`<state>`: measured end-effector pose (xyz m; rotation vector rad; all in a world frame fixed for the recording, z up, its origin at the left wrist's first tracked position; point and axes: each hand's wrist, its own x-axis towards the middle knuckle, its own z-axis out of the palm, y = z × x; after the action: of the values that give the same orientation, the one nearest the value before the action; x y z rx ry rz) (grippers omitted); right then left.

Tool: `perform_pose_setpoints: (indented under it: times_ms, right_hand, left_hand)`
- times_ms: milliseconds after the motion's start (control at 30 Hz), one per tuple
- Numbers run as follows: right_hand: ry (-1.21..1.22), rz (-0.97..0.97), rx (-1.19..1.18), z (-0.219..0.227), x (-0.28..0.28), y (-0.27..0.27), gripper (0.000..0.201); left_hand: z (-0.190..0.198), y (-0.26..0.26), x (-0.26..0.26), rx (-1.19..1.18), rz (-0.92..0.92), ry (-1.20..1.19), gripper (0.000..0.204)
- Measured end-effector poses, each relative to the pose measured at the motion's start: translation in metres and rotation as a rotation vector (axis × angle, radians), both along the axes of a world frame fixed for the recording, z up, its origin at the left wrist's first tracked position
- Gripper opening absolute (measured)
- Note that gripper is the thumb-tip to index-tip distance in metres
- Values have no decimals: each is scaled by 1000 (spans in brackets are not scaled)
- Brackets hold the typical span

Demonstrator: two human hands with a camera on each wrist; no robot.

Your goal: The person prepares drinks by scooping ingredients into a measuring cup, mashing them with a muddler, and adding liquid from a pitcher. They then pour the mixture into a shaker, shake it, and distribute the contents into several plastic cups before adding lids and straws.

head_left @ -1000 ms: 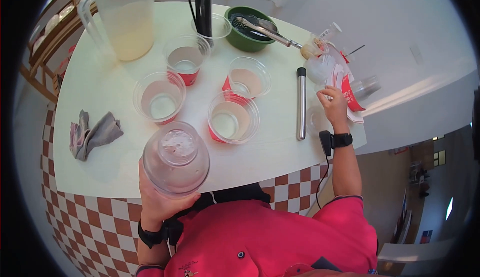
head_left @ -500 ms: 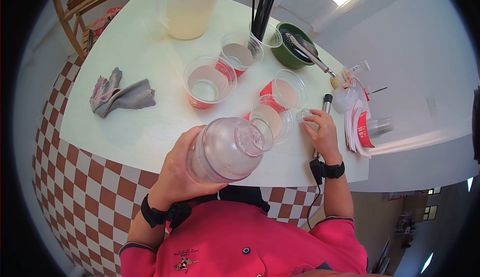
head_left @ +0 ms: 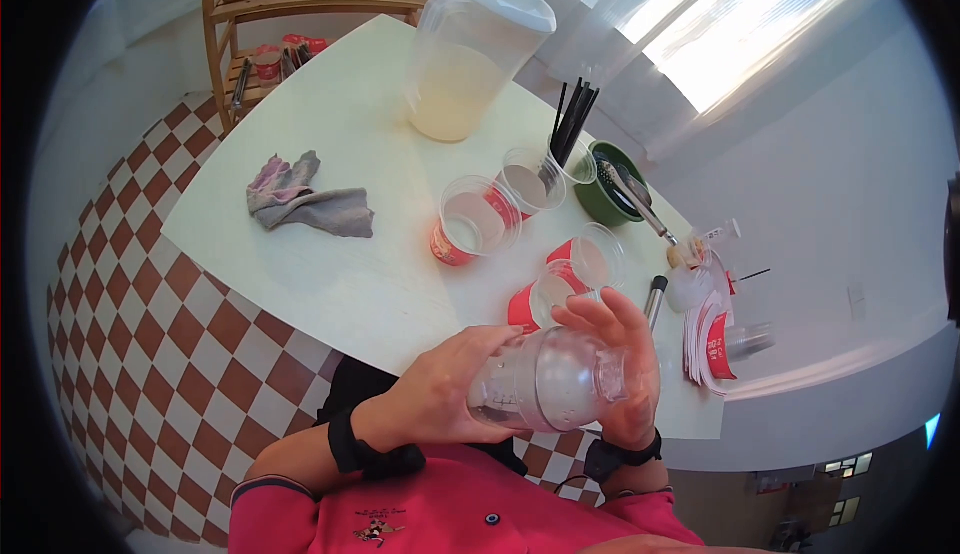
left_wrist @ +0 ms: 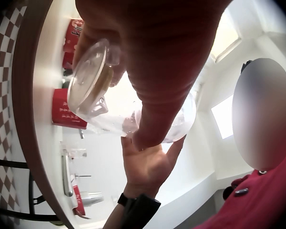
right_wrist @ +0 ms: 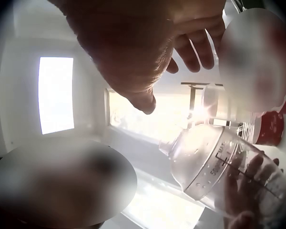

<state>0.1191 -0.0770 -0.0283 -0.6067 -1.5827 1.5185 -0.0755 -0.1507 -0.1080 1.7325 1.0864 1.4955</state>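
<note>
In the head view my left hand (head_left: pixel 445 384) grips a clear plastic shaker (head_left: pixel 550 379) by its body, tilted on its side with its narrow neck toward the right. Measuring marks and droplets show on the shaker (right_wrist: pixel 205 167) in the right wrist view. My right hand (head_left: pixel 628 364) stands by the neck, palm toward it, its fingers spread and extended. Just beyond the hands are two clear cups, a nearer cup (head_left: pixel 527 311) and a farther cup (head_left: pixel 600 254), both with red sleeves. Farther left stand a third cup (head_left: pixel 470 229) and another behind it (head_left: pixel 530 182).
A lidded pitcher (head_left: pixel 455 94) of pale liquid stands at the back. Black straws (head_left: pixel 572 124) in a clear cup and a green bowl (head_left: pixel 600 199) with utensils sit behind. A grey cloth (head_left: pixel 310 202) lies left; a muddler (head_left: pixel 656 299) and red-and-white sleeves (head_left: pixel 705 344) lie right.
My left hand has carried the shaker rightward, tipping it further over. My right hand reached to a small clear piece on the table, then came to the shaker's neck with fingers extended.
</note>
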Motion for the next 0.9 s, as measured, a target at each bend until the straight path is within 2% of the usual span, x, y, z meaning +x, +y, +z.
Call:
perform_pose_setpoints:
  times_ms: [67, 167, 267, 367, 533, 667, 767, 867, 900]
  right_hand:
    - [-15, 113, -94, -2, -7, -1, 97]
    - [-112, 107, 124, 0, -9, 0, 81]
    - [-70, 94, 155, -3, -6, 2, 57]
    - [60, 151, 158, -8, -3, 4, 41]
    - [184, 242, 104, -15, 2, 7, 39]
    - [358, 506, 32, -13, 1, 16, 38]
    - [403, 441, -29, -6, -4, 14, 39]
    - [259, 213, 175, 5, -5, 17, 40]
    - [244, 189, 237, 7, -3, 19, 42]
  left_hand:
    - [1, -1, 3, 35, 35, 21, 93]
    - [0, -6, 4, 59, 112, 65, 93]
    - [-2, -7, 7, 51, 95, 57, 93]
    - [-4, -8, 6, -13, -67, -12, 97]
    - [-1, -3, -2, -137, -313, -33, 106]
    - [-13, 0, 2, -171, -575, -150, 109]
    - [-15, 5, 8, -111, -573, -236, 110]
    - [0, 10, 0, -209, -462, -185, 108]
    - [3, 12, -1, -196, -423, -170, 108]
